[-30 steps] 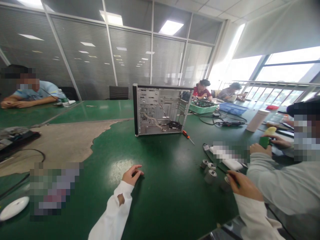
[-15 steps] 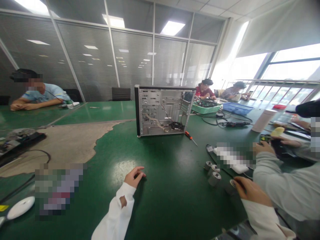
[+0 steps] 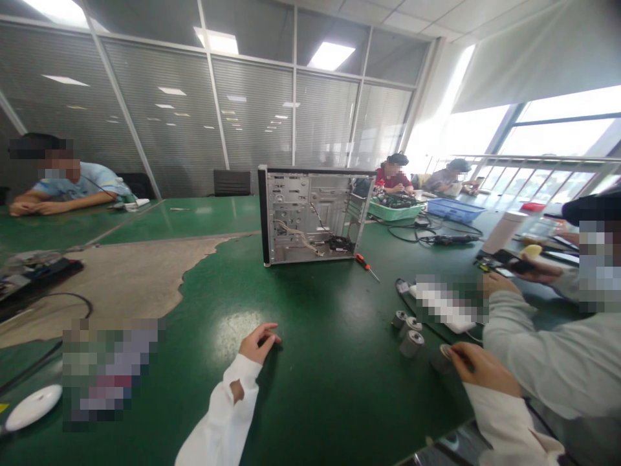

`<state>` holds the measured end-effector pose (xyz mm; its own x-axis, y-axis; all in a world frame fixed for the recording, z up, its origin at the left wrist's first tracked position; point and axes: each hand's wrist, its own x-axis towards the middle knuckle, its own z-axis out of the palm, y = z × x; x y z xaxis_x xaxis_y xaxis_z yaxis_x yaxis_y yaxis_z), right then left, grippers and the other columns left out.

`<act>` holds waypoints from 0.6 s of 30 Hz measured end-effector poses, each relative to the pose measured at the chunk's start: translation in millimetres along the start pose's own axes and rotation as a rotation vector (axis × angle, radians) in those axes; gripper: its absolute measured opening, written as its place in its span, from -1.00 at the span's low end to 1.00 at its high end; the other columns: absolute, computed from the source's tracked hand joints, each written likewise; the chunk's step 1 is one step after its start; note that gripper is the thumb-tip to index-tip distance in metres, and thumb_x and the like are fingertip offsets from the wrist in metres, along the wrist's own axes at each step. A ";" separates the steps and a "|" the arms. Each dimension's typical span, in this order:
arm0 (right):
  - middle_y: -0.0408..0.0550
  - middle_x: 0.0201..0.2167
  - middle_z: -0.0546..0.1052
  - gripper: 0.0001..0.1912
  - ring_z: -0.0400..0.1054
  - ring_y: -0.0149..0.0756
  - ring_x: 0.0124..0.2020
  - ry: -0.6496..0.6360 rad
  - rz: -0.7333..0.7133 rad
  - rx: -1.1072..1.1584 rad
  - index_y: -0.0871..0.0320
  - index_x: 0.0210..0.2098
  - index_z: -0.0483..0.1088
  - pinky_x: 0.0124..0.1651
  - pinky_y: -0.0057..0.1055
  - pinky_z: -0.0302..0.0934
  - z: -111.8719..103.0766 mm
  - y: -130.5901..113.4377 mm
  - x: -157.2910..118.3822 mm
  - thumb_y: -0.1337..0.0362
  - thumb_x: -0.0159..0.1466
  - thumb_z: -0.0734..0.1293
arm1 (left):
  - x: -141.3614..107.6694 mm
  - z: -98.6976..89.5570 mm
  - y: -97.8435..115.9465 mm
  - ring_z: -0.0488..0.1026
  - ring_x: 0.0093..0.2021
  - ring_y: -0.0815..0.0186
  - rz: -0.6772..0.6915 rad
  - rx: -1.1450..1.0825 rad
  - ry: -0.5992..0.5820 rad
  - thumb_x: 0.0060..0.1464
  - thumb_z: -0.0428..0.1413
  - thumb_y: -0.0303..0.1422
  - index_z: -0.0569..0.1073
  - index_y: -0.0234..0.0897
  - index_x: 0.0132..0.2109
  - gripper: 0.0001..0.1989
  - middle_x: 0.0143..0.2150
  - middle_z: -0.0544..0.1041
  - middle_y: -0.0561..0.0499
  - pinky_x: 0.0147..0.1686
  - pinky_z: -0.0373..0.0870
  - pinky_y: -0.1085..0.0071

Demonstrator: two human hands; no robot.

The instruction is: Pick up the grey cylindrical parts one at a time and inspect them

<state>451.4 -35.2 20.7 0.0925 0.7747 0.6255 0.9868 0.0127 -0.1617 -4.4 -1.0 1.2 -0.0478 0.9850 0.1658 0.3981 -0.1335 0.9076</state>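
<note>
The open computer case [image 3: 291, 188] stands upright on the green tabletop [image 3: 310, 401], its bare side turned toward me, which I judge gives a clear view of the pale wires [image 3: 303, 241] and the dark fan-like part [image 3: 339, 243] low inside. My left hand [image 3: 255, 343] rests nearer to me than the case, roughly below its left end, fingers loosely curled with a gap between thumb and forefinger and nothing in them; it looks more like a rest than a hold.

My right hand [image 3: 490, 370] is well to the right of the case and on my side of it, fingertips at the top rim of a grey cylinder [image 3: 440, 364]. I can't tell whether that grip pinches the rim or merely touches it, since my thumb is hidden. Coming at the top probably spares the three upright cylinders [image 3: 412, 346], clustered between it and the case; standing on end, they take little room.

The orange-handled screwdriver [image 3: 361, 260] lies just beside the case's lower right corner, shaft toward my side, handy I'd say for work there. A co-worker's sleeve [image 3: 509, 320] is farther right of the case, past my cylinder, so I have less room on that side.
</note>
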 end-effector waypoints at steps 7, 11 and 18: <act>0.03 -0.24 0.40 -0.72 0.28 -0.21 -0.26 0.118 -0.166 -0.034 0.19 -0.30 0.35 -0.20 -0.33 0.12 -6.4 -24.0 1.1 0.16 0.09 0.16 | 0.7 -0.3 -0.6 0.45 -0.38 0.29 0.014 0.011 -0.010 -0.13 -0.02 -0.27 0.33 -0.29 -0.20 -0.70 -0.46 0.52 0.00 -0.24 0.29 0.35; -0.01 -0.26 0.43 -0.61 0.31 -0.27 -0.30 0.050 -0.336 -0.034 0.16 -0.17 0.31 -0.20 -0.34 0.09 8.7 -36.0 5.9 0.10 0.06 0.19 | 1.3 -0.2 -1.3 0.45 -0.36 0.28 0.012 0.012 -0.018 -0.13 -0.02 -0.25 0.33 -0.29 -0.20 -0.69 -0.45 0.52 0.01 -0.24 0.29 0.35; -0.02 -0.36 0.45 -0.75 0.30 -0.27 -0.30 -0.009 -0.277 -0.006 0.17 -0.30 0.33 -0.10 -0.29 0.02 20.5 -47.6 6.3 0.20 0.09 0.14 | 1.7 1.4 -3.5 0.46 -0.37 0.29 0.009 -0.027 -0.013 -0.15 -0.01 -0.27 0.33 -0.29 -0.20 -0.69 -0.46 0.52 0.01 -0.27 0.32 0.37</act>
<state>402.3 -17.9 16.7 -0.1822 0.7475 0.6387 0.9751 0.2210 0.0194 -4.6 1.3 -2.2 -0.0324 0.9851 0.1691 0.3738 -0.1449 0.9161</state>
